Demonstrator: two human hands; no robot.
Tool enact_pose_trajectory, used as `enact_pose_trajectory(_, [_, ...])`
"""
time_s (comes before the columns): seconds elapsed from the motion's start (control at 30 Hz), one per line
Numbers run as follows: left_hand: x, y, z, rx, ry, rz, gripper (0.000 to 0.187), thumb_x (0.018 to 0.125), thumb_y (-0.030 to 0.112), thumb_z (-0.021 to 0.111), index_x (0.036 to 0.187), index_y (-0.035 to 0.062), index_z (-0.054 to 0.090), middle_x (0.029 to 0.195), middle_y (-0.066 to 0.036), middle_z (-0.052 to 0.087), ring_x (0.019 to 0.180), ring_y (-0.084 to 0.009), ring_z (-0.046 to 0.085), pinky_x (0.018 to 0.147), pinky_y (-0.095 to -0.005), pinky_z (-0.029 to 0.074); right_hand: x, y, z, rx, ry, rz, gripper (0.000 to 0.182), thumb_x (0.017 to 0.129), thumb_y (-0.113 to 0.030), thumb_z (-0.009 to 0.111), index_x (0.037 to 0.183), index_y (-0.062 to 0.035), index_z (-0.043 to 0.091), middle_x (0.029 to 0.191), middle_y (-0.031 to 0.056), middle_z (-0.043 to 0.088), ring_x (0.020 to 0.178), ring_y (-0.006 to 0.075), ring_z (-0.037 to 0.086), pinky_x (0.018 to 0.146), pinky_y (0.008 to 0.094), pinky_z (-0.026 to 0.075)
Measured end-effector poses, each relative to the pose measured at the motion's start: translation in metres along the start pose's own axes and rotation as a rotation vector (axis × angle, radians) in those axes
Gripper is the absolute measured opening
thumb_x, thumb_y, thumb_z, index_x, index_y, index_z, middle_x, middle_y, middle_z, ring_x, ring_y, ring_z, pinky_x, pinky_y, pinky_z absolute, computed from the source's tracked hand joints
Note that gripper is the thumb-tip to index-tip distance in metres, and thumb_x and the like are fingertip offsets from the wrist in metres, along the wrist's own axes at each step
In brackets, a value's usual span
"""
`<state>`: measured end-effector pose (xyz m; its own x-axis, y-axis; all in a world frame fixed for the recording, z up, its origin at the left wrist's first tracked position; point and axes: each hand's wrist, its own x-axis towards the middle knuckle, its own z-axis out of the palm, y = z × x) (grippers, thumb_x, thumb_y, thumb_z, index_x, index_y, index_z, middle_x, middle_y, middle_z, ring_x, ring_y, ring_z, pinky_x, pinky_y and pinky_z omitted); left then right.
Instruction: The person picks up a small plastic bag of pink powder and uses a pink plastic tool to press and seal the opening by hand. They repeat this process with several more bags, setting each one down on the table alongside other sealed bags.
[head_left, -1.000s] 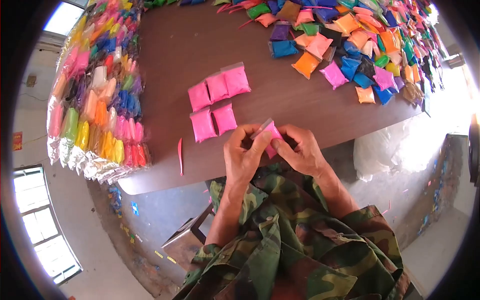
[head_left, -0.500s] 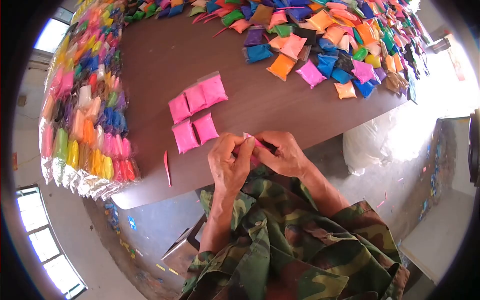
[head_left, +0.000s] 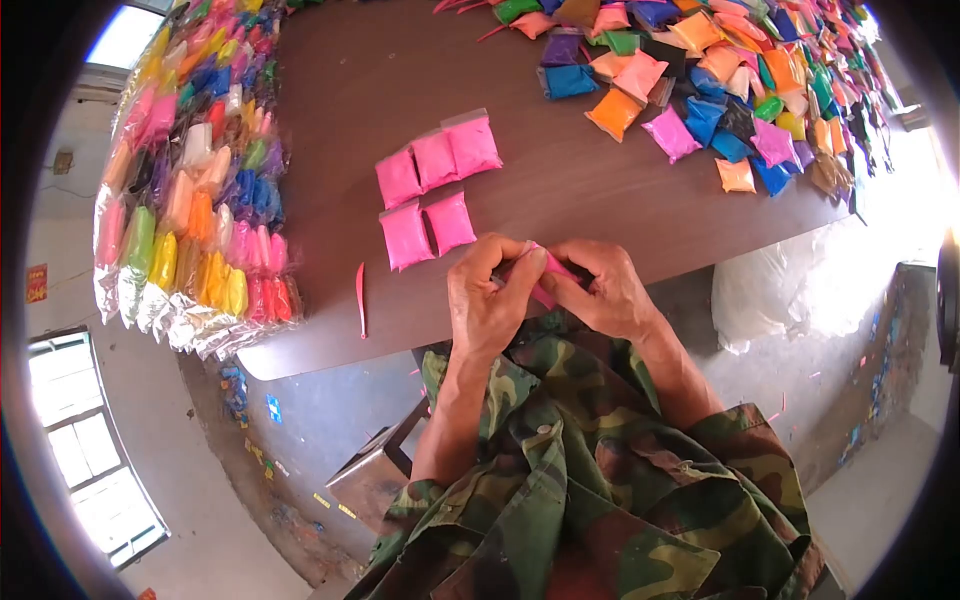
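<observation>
Between both hands, just past the table's near edge, is a small pink packet (head_left: 545,286), mostly covered by fingers. My left hand (head_left: 492,298) pinches it from the left with thumb and bent fingers. From the right, my right hand (head_left: 606,292) grips the same packet, its thumb close to the left one. Beyond them lie several flat pink packets in clear bags, in two rows; the nearest is a pink packet (head_left: 450,222). A thin pink plastic knife-like tool (head_left: 361,300) rests on the table to the left of my hands.
A brown table (head_left: 330,130) spreads ahead. Clear bags of colourful packets (head_left: 200,230) are stacked along its left side. A heap of loose coloured packets (head_left: 700,85) covers the far right. A white plastic sack (head_left: 770,290) stands below the right edge, and a metal box (head_left: 372,475) below the near edge.
The whole view has shifted, so the table's contents appear farther right and higher. Both hands remain on the pink packet, and more of its pink surface shows between the thumbs.
</observation>
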<state>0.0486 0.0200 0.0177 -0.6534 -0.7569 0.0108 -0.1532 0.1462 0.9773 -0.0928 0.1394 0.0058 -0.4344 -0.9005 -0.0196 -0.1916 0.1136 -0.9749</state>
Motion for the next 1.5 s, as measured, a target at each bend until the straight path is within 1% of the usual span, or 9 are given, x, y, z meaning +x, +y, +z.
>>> enact_pose_trajectory(0.1, [0.002, -0.001, -0.002, 0.039, -0.004, 0.023, 0.020, 0.094, 0.015, 0.082, 0.098, -0.0031, 0.074, 0.079, -0.001, 0.067, 0.076, -0.0073, 0.058, 0.068, -0.0271, 0.048, 0.000, -0.003, 0.001, 0.087, 0.008, 0.033, 0.019, 0.093, -0.015, 0.073, 0.106, -0.0002, 0.075, 0.081, 0.0124, 0.070, 0.070, 0.0158, 0.066, 0.061, 0.0325, 0.052])
enact_pose_trajectory(0.3, [-0.009, 0.005, -0.005, -0.148, -0.033, -0.211, 0.028, 0.095, 0.020, 0.083, 0.109, -0.0031, 0.075, 0.091, -0.002, 0.074, 0.082, -0.0073, 0.064, 0.072, -0.0262, 0.053, -0.004, 0.005, 0.001, 0.171, 0.027, 0.000, 0.021, 0.096, -0.015, 0.073, 0.110, 0.0006, 0.073, 0.085, 0.0090, 0.070, 0.073, 0.0104, 0.062, 0.060, 0.0303, 0.051])
enact_pose_trajectory(0.37, [-0.012, 0.000, -0.007, -0.054, -0.023, -0.137, 0.028, 0.095, 0.020, 0.083, 0.108, -0.0030, 0.075, 0.091, -0.002, 0.074, 0.081, -0.0076, 0.064, 0.071, -0.0262, 0.052, -0.001, 0.011, 0.001, 0.082, 0.029, -0.109, 0.021, 0.097, -0.015, 0.073, 0.110, 0.0006, 0.073, 0.084, 0.0087, 0.069, 0.073, 0.0097, 0.061, 0.060, 0.0298, 0.050])
enact_pose_trajectory(0.57, [-0.008, 0.003, -0.004, 0.106, 0.016, -0.025, 0.023, 0.094, 0.019, 0.083, 0.102, -0.0010, 0.075, 0.073, -0.003, 0.070, 0.070, -0.0069, 0.059, 0.062, -0.0284, 0.050, 0.000, -0.004, -0.002, 0.032, 0.017, -0.044, 0.020, 0.098, -0.015, 0.072, 0.110, 0.0005, 0.073, 0.082, 0.0080, 0.066, 0.074, 0.0102, 0.060, 0.061, 0.0294, 0.049])
enact_pose_trajectory(0.77, [-0.009, 0.002, -0.001, -0.062, 0.058, -0.049, 0.026, 0.095, 0.022, 0.084, 0.100, -0.0020, 0.075, 0.080, -0.001, 0.071, 0.072, -0.0068, 0.060, 0.063, -0.0274, 0.049, -0.002, 0.001, 0.000, 0.162, 0.035, -0.022, 0.021, 0.101, -0.016, 0.071, 0.113, 0.0018, 0.073, 0.085, 0.0046, 0.068, 0.076, 0.0088, 0.059, 0.064, 0.0277, 0.048])
enact_pose_trajectory(0.87, [-0.012, 0.003, 0.006, -0.318, 0.083, -0.156, 0.027, 0.095, 0.022, 0.083, 0.098, -0.0024, 0.074, 0.083, -0.001, 0.071, 0.073, -0.0067, 0.060, 0.064, -0.0258, 0.049, -0.002, 0.002, 0.000, 0.191, 0.065, -0.029, 0.021, 0.102, -0.015, 0.070, 0.114, 0.0025, 0.072, 0.087, 0.0039, 0.070, 0.078, 0.0080, 0.059, 0.067, 0.0274, 0.049])
enact_pose_trajectory(0.97, [-0.018, -0.003, 0.001, -0.147, -0.028, -0.158, 0.025, 0.098, 0.022, 0.081, 0.096, -0.0014, 0.072, 0.079, 0.001, 0.069, 0.071, -0.0050, 0.058, 0.062, -0.0243, 0.046, -0.002, 0.002, 0.002, 0.159, 0.075, -0.062, 0.020, 0.103, -0.014, 0.069, 0.114, 0.0027, 0.072, 0.089, 0.0036, 0.071, 0.081, 0.0078, 0.061, 0.070, 0.0276, 0.051])
enact_pose_trajectory(1.27, [-0.008, -0.013, 0.002, -0.024, -0.005, -0.085, 0.024, 0.098, 0.022, 0.079, 0.092, 0.0004, 0.071, 0.078, 0.001, 0.069, 0.071, -0.0048, 0.057, 0.060, -0.0247, 0.045, -0.002, -0.002, 0.003, 0.103, 0.082, -0.082, 0.020, 0.105, -0.015, 0.067, 0.113, 0.0027, 0.072, 0.087, 0.0017, 0.070, 0.082, 0.0063, 0.059, 0.072, 0.0270, 0.050])
enact_pose_trajectory(1.5, [-0.018, 0.000, 0.017, -0.179, 0.024, -0.054, 0.023, 0.099, 0.021, 0.079, 0.103, -0.0016, 0.074, 0.080, -0.001, 0.072, 0.075, -0.0062, 0.062, 0.065, -0.0266, 0.051, 0.004, 0.019, 0.008, 0.180, 0.242, -0.148, 0.020, 0.104, -0.016, 0.069, 0.111, 0.0027, 0.073, 0.087, -0.0026, 0.067, 0.081, 0.0041, 0.056, 0.070, 0.0244, 0.048])
